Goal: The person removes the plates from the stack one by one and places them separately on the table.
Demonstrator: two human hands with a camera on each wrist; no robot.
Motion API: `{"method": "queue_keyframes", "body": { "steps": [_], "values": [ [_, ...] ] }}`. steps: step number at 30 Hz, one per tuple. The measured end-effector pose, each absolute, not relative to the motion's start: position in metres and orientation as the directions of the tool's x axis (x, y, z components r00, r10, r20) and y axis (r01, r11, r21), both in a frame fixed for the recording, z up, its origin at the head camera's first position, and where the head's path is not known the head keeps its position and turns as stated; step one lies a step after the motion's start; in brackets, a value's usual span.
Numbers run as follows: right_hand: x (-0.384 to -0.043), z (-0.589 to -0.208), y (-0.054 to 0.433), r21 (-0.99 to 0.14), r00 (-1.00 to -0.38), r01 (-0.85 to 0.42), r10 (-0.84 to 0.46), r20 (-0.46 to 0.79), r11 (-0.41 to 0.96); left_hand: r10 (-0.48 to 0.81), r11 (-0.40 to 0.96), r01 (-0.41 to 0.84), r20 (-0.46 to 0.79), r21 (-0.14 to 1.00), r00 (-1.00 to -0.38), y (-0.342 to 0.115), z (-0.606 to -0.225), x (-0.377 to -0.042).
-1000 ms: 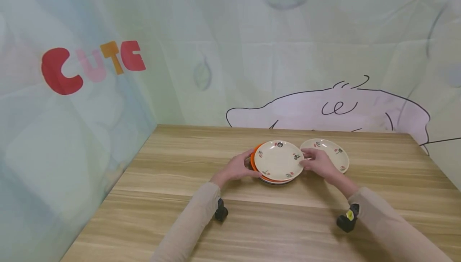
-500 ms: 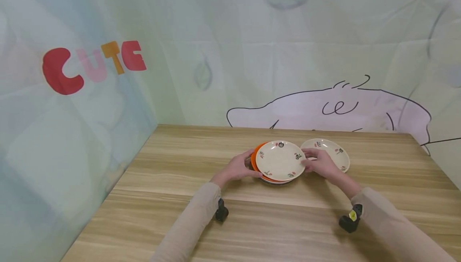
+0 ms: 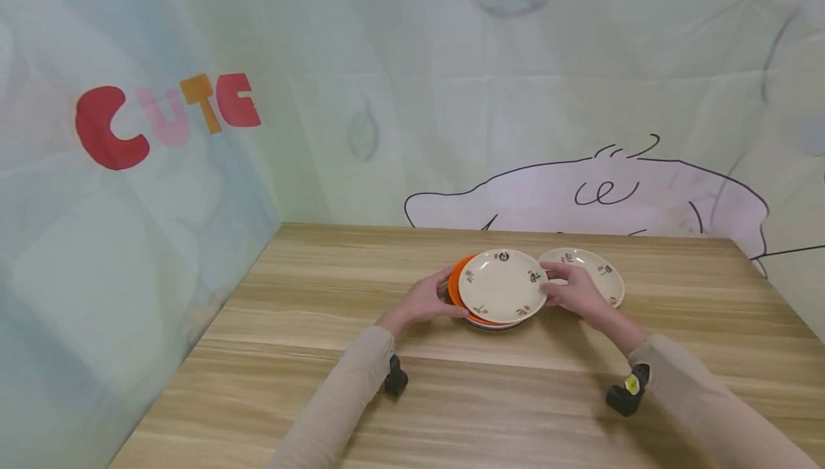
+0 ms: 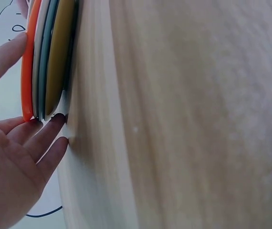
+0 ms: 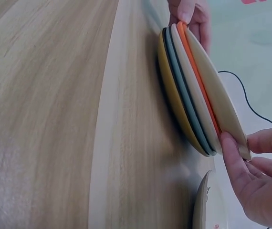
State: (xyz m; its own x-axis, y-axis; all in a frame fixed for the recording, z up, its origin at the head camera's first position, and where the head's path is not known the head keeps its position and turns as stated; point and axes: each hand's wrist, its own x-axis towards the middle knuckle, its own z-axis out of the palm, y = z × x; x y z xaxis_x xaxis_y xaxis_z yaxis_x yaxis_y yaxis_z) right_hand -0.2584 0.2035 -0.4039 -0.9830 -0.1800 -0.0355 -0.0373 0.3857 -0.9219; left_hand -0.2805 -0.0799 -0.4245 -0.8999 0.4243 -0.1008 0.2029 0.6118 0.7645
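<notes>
My right hand [image 3: 576, 291] pinches the right rim of a cream plate [image 3: 503, 286] with small printed motifs. This plate tops a stack and is tilted, its right side raised off the orange plate [image 3: 455, 290] beneath it. Under the orange one, the right wrist view shows a beige plate, a teal plate [image 5: 186, 98] and a yellow plate [image 5: 170, 86] at the bottom. My left hand [image 3: 425, 301] holds the stack's left edge, thumb on the orange rim and fingertips along the far side, as the left wrist view shows.
Another cream plate [image 3: 607, 284] with similar motifs lies on the wooden table [image 3: 477, 412], just right of the stack and partly behind my right hand. A printed curtain [image 3: 361, 82] hangs along the table's back and left sides.
The cream plate in my right hand has shifted slightly right and its right side has risen a little, baring more of the orange plate. My left hand stays in place.
</notes>
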Motion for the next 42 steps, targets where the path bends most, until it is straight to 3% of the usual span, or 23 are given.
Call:
{"method": "queue_keyframes", "body": {
  "steps": [14, 30, 42],
  "values": [
    [-0.255, -0.401, 0.219, -0.924, -0.993, -0.028, -0.116, -0.018, 0.381, 0.428, 0.599, 0.199, -0.099, 0.776, -0.898, -0.080, -0.424, -0.280],
    [-0.247, -0.397, 0.256, -0.959, -0.996, -0.058, -0.077, 0.038, 0.279, 0.444, 0.545, 0.173, -0.107, 0.820, -0.890, -0.081, -0.425, -0.279],
    [-0.266, -0.434, 0.311, -0.985, -1.000, 0.000, 0.000, 0.000, 0.170, 0.441, 0.538, 0.167, -0.107, 0.826, -0.891, -0.080, -0.421, -0.276]
  ]
}}
